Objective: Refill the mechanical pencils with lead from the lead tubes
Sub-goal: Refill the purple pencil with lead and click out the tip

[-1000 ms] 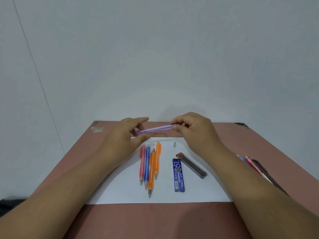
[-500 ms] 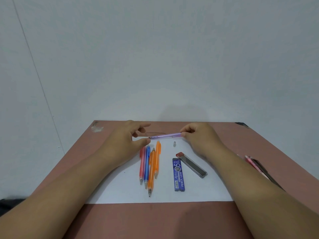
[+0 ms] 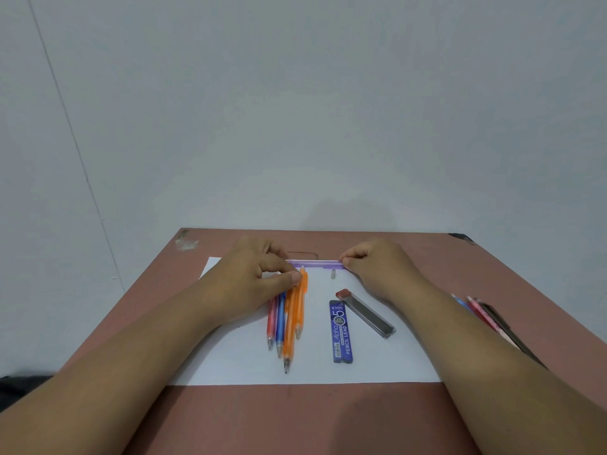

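Observation:
A purple mechanical pencil (image 3: 317,264) lies crosswise at the far edge of the white paper (image 3: 377,362). My right hand (image 3: 381,267) pinches its right end. My left hand (image 3: 256,277) is curled at its left end, with the thumb tip against the top of an orange pencil (image 3: 299,307); whether it grips either one is unclear. A second orange pencil (image 3: 289,330), a blue pencil (image 3: 280,323) and a red pencil (image 3: 272,318) lie side by side. To their right lie a blue lead tube (image 3: 341,331) and a grey lead tube (image 3: 368,315) with a red cap.
A small grey cap (image 3: 332,273) sits on the paper just below the purple pencil. More pencils (image 3: 483,313) lie on the brown table (image 3: 295,418) at the right, partly behind my right forearm. A wall stands directly behind the table.
Both hands have lowered the purple pencil from above the table onto the far edge of the paper. My left thumb has slid toward the top of the orange pencil.

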A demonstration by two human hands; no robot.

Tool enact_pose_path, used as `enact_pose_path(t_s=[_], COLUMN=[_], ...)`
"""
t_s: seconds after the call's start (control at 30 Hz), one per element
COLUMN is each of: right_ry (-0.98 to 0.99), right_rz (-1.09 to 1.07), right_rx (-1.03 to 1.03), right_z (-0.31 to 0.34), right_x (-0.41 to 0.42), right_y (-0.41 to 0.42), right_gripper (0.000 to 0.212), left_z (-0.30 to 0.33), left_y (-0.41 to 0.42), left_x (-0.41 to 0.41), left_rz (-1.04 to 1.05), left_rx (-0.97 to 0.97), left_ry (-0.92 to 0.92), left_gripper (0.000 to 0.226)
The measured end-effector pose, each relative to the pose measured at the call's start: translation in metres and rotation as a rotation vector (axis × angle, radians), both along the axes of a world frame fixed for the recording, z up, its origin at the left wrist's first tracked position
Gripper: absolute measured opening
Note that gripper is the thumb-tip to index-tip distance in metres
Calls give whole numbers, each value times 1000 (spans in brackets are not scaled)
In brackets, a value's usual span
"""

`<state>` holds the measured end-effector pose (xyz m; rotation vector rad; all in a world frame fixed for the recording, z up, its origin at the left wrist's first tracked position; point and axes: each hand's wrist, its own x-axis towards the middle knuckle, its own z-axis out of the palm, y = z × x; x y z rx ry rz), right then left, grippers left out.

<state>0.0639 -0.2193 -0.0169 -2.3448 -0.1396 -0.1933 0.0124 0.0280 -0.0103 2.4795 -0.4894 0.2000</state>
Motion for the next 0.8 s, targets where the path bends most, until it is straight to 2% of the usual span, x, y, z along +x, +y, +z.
enact_pose_path(t_s=[0.4, 0.6, 0.8], right_ry=[-76, -133, -16], right_rz=[2, 112, 328], right_rx=[67, -154, -294], right_z=[9, 35, 51], right_x=[-10, -27, -42], right_y=[-1, 1, -2], right_gripper=[16, 12, 11], left_z=[7, 9, 9], left_y=[-4, -4, -4], left_x=[-8, -10, -10], left_rz=[-11, -50, -33], left_rx=[21, 72, 66], left_ry=[-8, 5, -15], left_gripper=[35, 29, 23])
